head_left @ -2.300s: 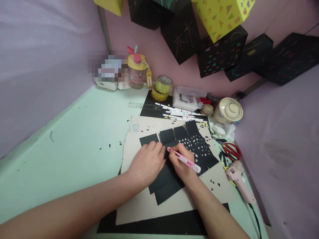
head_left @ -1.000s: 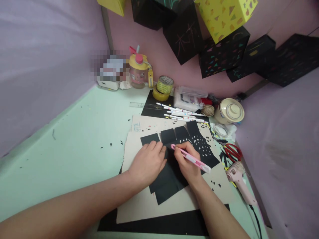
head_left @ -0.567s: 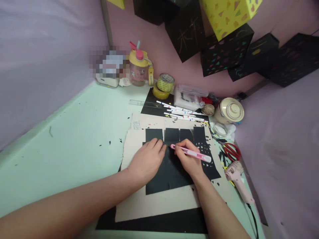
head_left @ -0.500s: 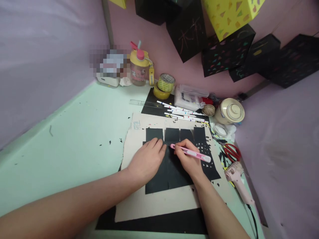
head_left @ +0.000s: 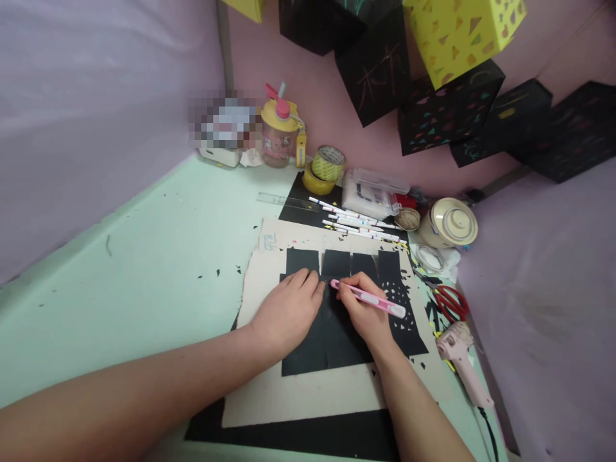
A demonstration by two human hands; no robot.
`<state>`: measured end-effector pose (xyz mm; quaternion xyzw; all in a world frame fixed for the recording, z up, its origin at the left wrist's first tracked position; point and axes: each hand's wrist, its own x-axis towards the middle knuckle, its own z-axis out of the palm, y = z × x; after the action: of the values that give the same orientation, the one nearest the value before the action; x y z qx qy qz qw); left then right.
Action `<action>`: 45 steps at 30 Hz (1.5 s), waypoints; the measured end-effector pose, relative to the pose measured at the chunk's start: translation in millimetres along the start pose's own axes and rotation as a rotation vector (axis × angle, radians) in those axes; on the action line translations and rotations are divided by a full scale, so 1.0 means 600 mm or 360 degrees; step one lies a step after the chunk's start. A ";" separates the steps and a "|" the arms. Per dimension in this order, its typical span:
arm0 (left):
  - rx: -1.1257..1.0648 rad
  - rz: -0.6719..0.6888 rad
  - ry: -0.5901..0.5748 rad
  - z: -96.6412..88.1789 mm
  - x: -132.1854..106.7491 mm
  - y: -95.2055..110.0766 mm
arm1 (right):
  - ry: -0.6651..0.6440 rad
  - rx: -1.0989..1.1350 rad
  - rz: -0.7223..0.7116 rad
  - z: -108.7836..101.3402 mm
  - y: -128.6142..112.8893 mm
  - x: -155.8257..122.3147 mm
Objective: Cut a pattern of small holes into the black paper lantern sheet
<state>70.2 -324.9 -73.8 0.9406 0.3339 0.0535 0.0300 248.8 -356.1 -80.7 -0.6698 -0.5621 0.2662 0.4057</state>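
Note:
A black paper sheet (head_left: pixel 337 333) with flaps along its far edge and small cut-out holes on its right side lies on a beige cardboard mat (head_left: pixel 308 391). My left hand (head_left: pixel 289 311) rests palm-down on the paper, fingers together and flat. My right hand (head_left: pixel 363 311) grips a pink craft knife (head_left: pixel 370 298) like a pen. The knife's tip touches the paper just right of my left fingertips.
At the back stand white markers (head_left: pixel 359 221), yellow tape rolls (head_left: pixel 325 170), a clear plastic box (head_left: pixel 373 192), a yellow-lidded bottle (head_left: pixel 279 135), a lidded tin (head_left: pixel 450 221). Red scissors (head_left: pixel 450 301) and a pink glue gun (head_left: pixel 464 362) lie right. Paper boxes (head_left: pixel 462 32) hang above.
The black paper has been turned from slanted to square with the mat's edge. Both hands kept their places on it, the knife still at the paper.

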 end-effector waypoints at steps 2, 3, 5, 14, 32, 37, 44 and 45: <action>0.0006 -0.0008 -0.0019 -0.002 0.001 0.000 | -0.0008 0.0002 -0.0009 0.000 -0.001 0.001; 0.0010 -0.0011 -0.0022 -0.003 0.001 0.001 | -0.0009 0.0000 -0.0015 0.001 -0.001 0.001; 0.0018 -0.0012 -0.0020 -0.003 0.001 0.001 | -0.0015 -0.0010 -0.0029 0.000 -0.002 0.002; 0.0010 0.0006 -0.0023 -0.008 -0.001 0.001 | -0.0121 -0.0140 -0.0344 -0.008 0.008 0.002; 0.0027 -0.0009 -0.0006 -0.004 0.001 0.001 | -0.0289 -0.0201 -0.0381 -0.018 0.019 0.004; 0.0023 -0.0016 0.0006 0.000 0.000 0.000 | -0.0263 -0.0207 -0.0357 -0.017 0.020 0.003; 0.0056 -0.0015 0.0094 0.005 -0.007 0.002 | -0.0288 -0.0192 -0.0373 -0.012 0.028 0.001; 0.0047 -0.0015 0.0093 0.006 -0.007 0.001 | -0.0289 -0.0182 -0.0387 -0.011 0.029 0.002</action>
<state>67.7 -328.2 -77.5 0.9374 0.3398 0.0759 0.0064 263.5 -357.2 -91.7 -0.5920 -0.6876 0.2421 0.3437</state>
